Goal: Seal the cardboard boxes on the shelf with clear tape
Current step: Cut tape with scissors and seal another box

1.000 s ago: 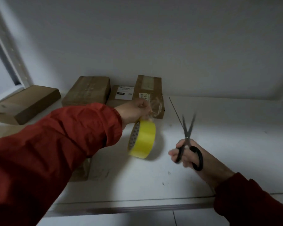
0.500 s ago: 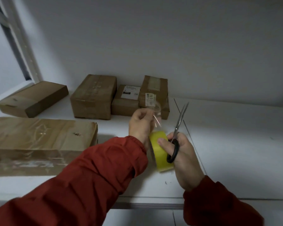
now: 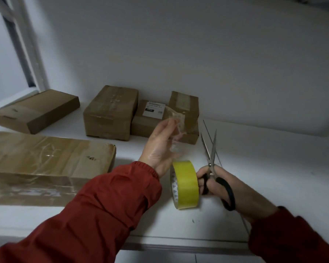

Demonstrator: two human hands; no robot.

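Note:
A yellow roll of tape [image 3: 186, 185] stands on edge on the white shelf [image 3: 273, 177], between my hands. My left hand [image 3: 160, 147] is raised above the roll and pinches a crumpled strip of clear tape [image 3: 176, 120]. I cannot tell whether the strip still joins the roll. My right hand [image 3: 226, 185] grips black-handled scissors [image 3: 211, 149] just right of the roll, blades slightly apart and pointing up. Several cardboard boxes lie on the shelf: a large flat one [image 3: 46, 158] near left and a taller one [image 3: 110, 111] at the back.
A flat box [image 3: 36, 111] lies at the far left by the window frame [image 3: 27, 54]. A labelled box [image 3: 150, 118] and a small box [image 3: 184, 103] stacked on another stand against the back wall. Bare shelf stretches to the right.
My left hand has lifted the clear strip up and away from the roll. The scissors have drawn back to the right of the roll, blades now slightly apart.

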